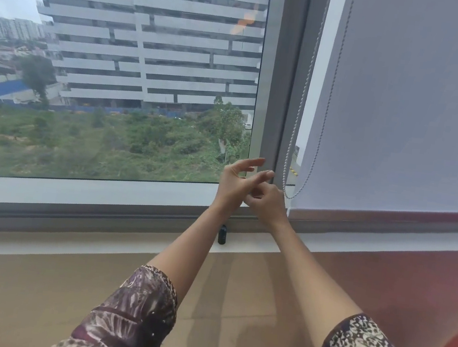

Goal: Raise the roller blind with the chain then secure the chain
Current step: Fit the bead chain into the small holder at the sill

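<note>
the roller blind (419, 111) is hanging fully down over the right-hand pane, its weighted bottom bar (391, 216) sitting just above the sill (102, 194). the bead chain (305, 96) is dropping as a thin loop along the blind's left edge, beside the window frame (281, 78), with the bottom of the loop curling just above and to the right of the right hand (267, 204).

the chain is looking light, limp and a little slippery: small hard beads on a cord, likely to swing away if nudged and to slide through a loose pinch. a judgement: it is best taken on one strand only, pinched between thumb and forefinger a little above the loop's bottom, since pulling both strands together would be working against itself. the blind fabric is soft, and the load on the chain is probably modest but steady.

the right hand's fingers (260, 195) are curling narrow and close together, and they are sitting just left of and below the loop's lowest beads; whether they are touching the chain or pinching anything cannot be told here. the left hand (235, 183) is pressing against the right one, its fingers (255, 162) spreading wide and pointing toward the frame, holding nothing visible. the chain's front strand is lying just beyond those fingertips, to their right. no hook or cleat for securing the chain is showing near either hand.
</note>
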Motion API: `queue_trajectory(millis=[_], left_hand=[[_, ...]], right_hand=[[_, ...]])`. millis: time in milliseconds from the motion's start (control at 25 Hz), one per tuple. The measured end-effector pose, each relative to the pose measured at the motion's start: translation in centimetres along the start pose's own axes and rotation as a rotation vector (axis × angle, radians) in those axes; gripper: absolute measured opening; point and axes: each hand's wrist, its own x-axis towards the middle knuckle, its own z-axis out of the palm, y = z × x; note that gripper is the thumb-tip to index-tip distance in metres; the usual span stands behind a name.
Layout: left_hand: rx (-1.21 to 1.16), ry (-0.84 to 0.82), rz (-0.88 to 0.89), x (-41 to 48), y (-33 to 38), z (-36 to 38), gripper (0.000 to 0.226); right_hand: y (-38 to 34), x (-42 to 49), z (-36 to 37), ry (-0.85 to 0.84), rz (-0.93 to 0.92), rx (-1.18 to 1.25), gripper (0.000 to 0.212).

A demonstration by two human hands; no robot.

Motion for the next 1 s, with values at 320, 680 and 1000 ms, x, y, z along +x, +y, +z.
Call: queue_trajectory(millis=[320,680,1000], left_hand=[[0.201,-0.165,0.094,-0.3,2.3,2.6,0.037],[0.268,-0.155,0.085,-0.6,3.7,6.6,0.024],[0.135,0.004,0.0,1.0,1.4,0.5,0.012]], right_hand=[[-0.8,-1.8,-1.2,-0.027,-0.009,-0.04,0.007],[1.0,-2.5,-1.2,0.002,0.222,0.22,0.053],[0.0,-2.4,-2.0,-0.057,0.122,0.036,0.022]])
